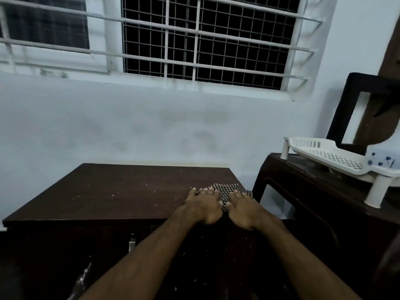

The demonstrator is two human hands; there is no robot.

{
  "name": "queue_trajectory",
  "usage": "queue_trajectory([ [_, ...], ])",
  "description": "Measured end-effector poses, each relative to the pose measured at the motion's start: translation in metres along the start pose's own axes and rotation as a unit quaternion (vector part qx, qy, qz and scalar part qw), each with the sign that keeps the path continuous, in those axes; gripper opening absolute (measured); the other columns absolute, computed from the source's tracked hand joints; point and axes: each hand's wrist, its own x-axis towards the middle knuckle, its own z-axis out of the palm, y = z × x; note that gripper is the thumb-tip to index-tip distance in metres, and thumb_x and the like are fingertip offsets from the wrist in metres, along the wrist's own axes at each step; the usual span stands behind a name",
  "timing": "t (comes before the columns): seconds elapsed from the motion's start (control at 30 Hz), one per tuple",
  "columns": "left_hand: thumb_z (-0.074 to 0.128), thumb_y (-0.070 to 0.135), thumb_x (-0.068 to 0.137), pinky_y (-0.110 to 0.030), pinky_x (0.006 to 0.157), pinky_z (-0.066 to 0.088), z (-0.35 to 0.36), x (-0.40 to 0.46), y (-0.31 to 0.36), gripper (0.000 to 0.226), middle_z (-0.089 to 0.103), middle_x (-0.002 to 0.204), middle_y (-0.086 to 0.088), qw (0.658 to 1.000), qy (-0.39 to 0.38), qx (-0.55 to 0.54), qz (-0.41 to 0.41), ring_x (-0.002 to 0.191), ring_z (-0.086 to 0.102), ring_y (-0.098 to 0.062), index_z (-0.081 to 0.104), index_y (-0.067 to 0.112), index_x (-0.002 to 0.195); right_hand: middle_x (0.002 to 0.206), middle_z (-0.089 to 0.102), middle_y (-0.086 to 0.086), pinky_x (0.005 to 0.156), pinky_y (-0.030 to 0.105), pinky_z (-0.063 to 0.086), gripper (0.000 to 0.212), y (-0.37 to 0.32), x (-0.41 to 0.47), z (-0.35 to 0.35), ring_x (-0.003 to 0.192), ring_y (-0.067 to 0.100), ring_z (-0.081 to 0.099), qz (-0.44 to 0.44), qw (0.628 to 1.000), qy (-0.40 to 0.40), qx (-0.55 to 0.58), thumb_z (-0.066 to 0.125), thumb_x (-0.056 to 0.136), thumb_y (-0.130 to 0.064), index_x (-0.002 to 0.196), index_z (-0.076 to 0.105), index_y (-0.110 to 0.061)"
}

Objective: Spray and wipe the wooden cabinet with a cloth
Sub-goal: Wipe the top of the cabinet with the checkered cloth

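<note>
Dark wooden cabinet (112, 191) stood against pale wall under barred window (207, 40); top speckled with pale flecks; checkered cloth (227, 190) lay at cabinet's right front corner; my left hand (203, 205) and right hand (244, 210) pressed it flat, fingers straight; white perforated rack (337, 158) on dark table right of cabinet, cut off by frame edge; cabinet front too dark to read.
</note>
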Motion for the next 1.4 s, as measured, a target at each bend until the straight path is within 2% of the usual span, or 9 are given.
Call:
queue_trajectory([
  [0.2, 0.020, 0.038, 0.109, -0.048, 0.127, -0.004, 0.000, -0.033, -0.027, 0.058, 0.008, 0.171, -0.001, 1.000, -0.010, -0.001, 0.020, 0.157, 0.005, -0.014, 0.011, 0.016, 0.162, 0.170, 0.016, 0.004, 0.127, 0.045, 0.010, 0.061, -0.026, -0.032, 0.008, 0.156, 0.025, 0.012, -0.031, 0.999, 0.020, -0.031, 0.020, 0.106, -0.042, 0.161, 0.019, -0.016],
  [0.33, 0.020, 0.037, 0.109, -0.048, 0.127, -0.002, -0.012, -0.024, -0.048, 0.058, 0.007, 0.171, -0.005, 1.000, -0.023, 0.002, -0.011, 0.157, 0.005, -0.018, 0.010, 0.014, 0.162, 0.171, 0.008, 0.006, 0.127, 0.048, 0.006, 0.060, -0.049, -0.002, 0.003, 0.157, 0.026, 0.004, -0.051, 0.998, 0.005, -0.029, 0.020, 0.107, -0.040, 0.161, 0.019, -0.012],
  [0.43, 0.021, 0.037, 0.109, -0.047, 0.127, -0.001, -0.009, -0.030, -0.058, 0.058, 0.006, 0.171, -0.006, 1.000, -0.008, 0.004, -0.017, 0.157, 0.004, -0.019, 0.010, 0.014, 0.162, 0.170, 0.014, 0.009, 0.126, 0.047, 0.015, 0.061, -0.061, 0.002, 0.008, 0.156, 0.026, 0.014, -0.062, 0.998, 0.007, -0.027, 0.022, 0.106, -0.038, 0.160, 0.019, -0.009],
  [0.57, 0.021, 0.038, 0.109, -0.046, 0.127, -0.002, 0.001, -0.055, -0.074, 0.057, 0.005, 0.171, -0.001, 1.000, -0.009, 0.009, 0.003, 0.157, 0.002, -0.014, 0.009, 0.018, 0.162, 0.167, 0.026, 0.004, 0.124, 0.045, 0.020, 0.059, -0.070, -0.026, 0.020, 0.152, 0.025, 0.023, -0.094, 0.993, 0.046, -0.060, 0.022, 0.106, -0.039, 0.159, 0.027, -0.015],
  [0.77, 0.021, 0.035, 0.110, -0.048, 0.127, 0.001, -0.012, -0.035, -0.078, 0.057, 0.005, 0.171, -0.006, 0.999, -0.023, 0.024, -0.033, 0.157, 0.004, -0.019, 0.010, 0.015, 0.162, 0.169, 0.017, 0.002, 0.124, 0.048, 0.016, 0.059, -0.087, 0.000, 0.007, 0.155, 0.026, 0.016, -0.077, 0.996, 0.009, -0.049, 0.021, 0.107, -0.040, 0.160, 0.022, -0.016],
  [0.9, 0.022, 0.036, 0.110, -0.047, 0.127, 0.001, -0.006, -0.045, -0.081, 0.057, 0.005, 0.171, -0.005, 0.999, -0.017, 0.023, -0.028, 0.157, 0.004, -0.019, 0.011, 0.016, 0.162, 0.167, 0.024, 0.007, 0.123, 0.048, 0.021, 0.060, -0.094, -0.008, 0.010, 0.152, 0.032, 0.022, -0.078, 0.992, 0.017, -0.102, 0.021, 0.105, -0.038, 0.159, 0.024, -0.011],
  [1.0, 0.021, 0.036, 0.110, -0.048, 0.126, -0.001, -0.005, -0.048, -0.085, 0.057, 0.004, 0.171, -0.002, 0.999, -0.020, 0.022, -0.022, 0.157, 0.003, -0.017, 0.009, 0.017, 0.162, 0.166, 0.026, 0.007, 0.123, 0.048, 0.019, 0.060, -0.091, -0.009, 0.011, 0.152, 0.033, 0.020, -0.086, 0.991, 0.019, -0.096, 0.021, 0.105, -0.039, 0.158, 0.026, -0.011],
  [1.17, 0.019, 0.037, 0.110, -0.047, 0.126, -0.002, -0.008, -0.013, -0.099, 0.057, 0.001, 0.171, -0.002, 0.999, -0.034, 0.018, -0.039, 0.157, 0.000, -0.017, 0.007, 0.018, 0.162, 0.170, 0.013, 0.006, 0.126, 0.050, 0.015, 0.062, -0.088, 0.034, 0.011, 0.156, 0.028, 0.011, -0.096, 0.994, -0.016, -0.043, 0.021, 0.105, -0.041, 0.160, 0.018, -0.013],
  [1.4, 0.020, 0.039, 0.109, -0.049, 0.124, -0.004, -0.016, 0.066, -0.135, 0.058, -0.006, 0.170, -0.002, 0.996, -0.053, -0.002, -0.075, 0.157, -0.005, -0.020, 0.004, 0.022, 0.162, 0.171, 0.002, 0.003, 0.125, 0.055, 0.013, 0.062, -0.095, 0.124, 0.002, 0.158, 0.026, 0.004, -0.071, 0.995, -0.054, -0.045, 0.021, 0.106, -0.040, 0.162, 0.010, -0.015],
])
